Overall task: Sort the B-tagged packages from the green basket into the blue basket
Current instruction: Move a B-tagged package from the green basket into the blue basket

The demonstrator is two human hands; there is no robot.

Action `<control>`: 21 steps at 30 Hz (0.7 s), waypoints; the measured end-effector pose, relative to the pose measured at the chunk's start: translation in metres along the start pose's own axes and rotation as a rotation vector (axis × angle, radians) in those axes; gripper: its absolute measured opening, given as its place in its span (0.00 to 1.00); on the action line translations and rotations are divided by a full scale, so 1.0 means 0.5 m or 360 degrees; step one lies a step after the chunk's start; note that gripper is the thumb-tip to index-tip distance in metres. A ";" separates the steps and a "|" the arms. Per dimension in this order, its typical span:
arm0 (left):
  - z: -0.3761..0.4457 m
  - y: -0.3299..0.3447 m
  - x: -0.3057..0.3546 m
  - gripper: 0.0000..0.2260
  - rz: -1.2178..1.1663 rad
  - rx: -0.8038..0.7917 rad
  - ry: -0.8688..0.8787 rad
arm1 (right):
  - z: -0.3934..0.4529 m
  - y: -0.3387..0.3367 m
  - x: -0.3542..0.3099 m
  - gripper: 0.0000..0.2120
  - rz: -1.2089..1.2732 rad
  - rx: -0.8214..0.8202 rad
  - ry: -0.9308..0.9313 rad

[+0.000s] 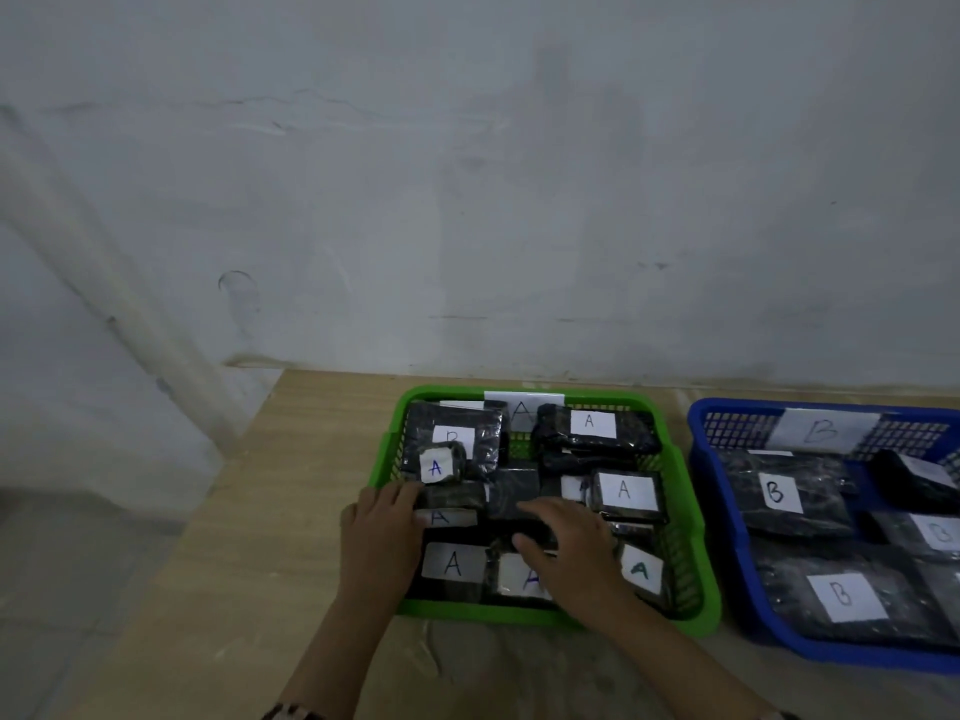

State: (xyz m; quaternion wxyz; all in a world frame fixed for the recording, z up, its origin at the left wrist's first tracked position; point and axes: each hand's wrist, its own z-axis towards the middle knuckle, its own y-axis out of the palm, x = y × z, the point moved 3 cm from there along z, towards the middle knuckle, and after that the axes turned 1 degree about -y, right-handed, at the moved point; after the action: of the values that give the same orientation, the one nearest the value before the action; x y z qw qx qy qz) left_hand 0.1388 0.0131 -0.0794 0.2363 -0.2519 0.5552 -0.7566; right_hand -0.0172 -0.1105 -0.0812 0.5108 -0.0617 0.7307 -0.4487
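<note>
Both hands dig into the green basket on the desk: the right hand curls over a dark wrapped package mid-basket, its grip unclear, while the left hand lies flat at the near-left wall. A partly hidden, possibly B-tagged package sits far left; such slick, soft, light-looking wraps are best pinched by the edges. The blue basket waits at right.

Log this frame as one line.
hands: left and right both in green plastic basket among black wrapped packages | grasp: unclear | blue plastic basket: B-tagged packages
</note>
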 end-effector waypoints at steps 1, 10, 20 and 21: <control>0.003 0.002 0.001 0.14 0.0058 0.0031 0.0074 | 0.012 0.004 -0.010 0.18 0.0000 -0.0002 -0.0018; 0.023 0.017 -0.013 0.26 0.0221 -0.0011 0.0240 | 0.081 0.031 -0.039 0.19 -0.0102 -0.0066 -0.0043; -0.008 0.016 -0.039 0.29 0.0140 -0.0014 0.0416 | 0.032 -0.011 0.027 0.16 0.0045 0.0140 0.0050; -0.013 0.019 -0.037 0.28 0.0173 -0.0074 0.0459 | 0.027 -0.013 0.037 0.16 0.0056 0.0148 0.0062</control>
State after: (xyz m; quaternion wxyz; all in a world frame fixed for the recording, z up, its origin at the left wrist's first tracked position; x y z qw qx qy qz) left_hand 0.1496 0.0269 -0.0922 0.1890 -0.1155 0.6135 -0.7580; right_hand -0.0175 -0.1323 -0.0902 0.5066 -0.0162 0.7199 -0.4742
